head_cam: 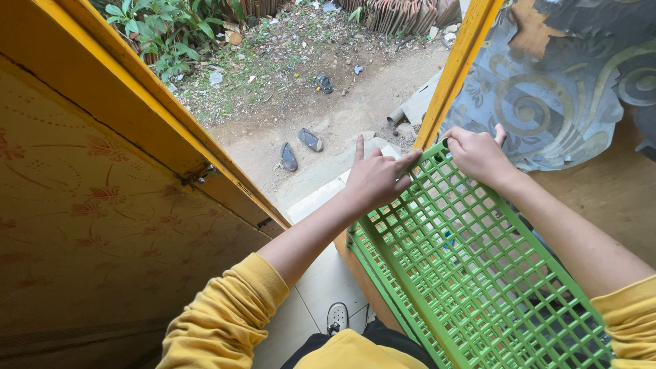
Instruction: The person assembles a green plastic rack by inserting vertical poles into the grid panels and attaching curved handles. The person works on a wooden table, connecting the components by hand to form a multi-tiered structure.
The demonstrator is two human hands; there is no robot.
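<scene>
Head camera view, looking down from a doorway. Nearest, yellow sleeves (225, 321) frame a green plastic lattice panel (471, 273) that tilts up toward the yellow door frame (454, 68). At the panel's far top edge, the left hand (376, 179) rests on the grid with its fingers loosely spread and the index finger raised. The right hand (478, 156) is curled closed over the panel's top corner, against the frame. Beyond the panel, on bare dirt outside, lie two dark sandals (299, 148), with green plants (160, 31) farther off.
</scene>
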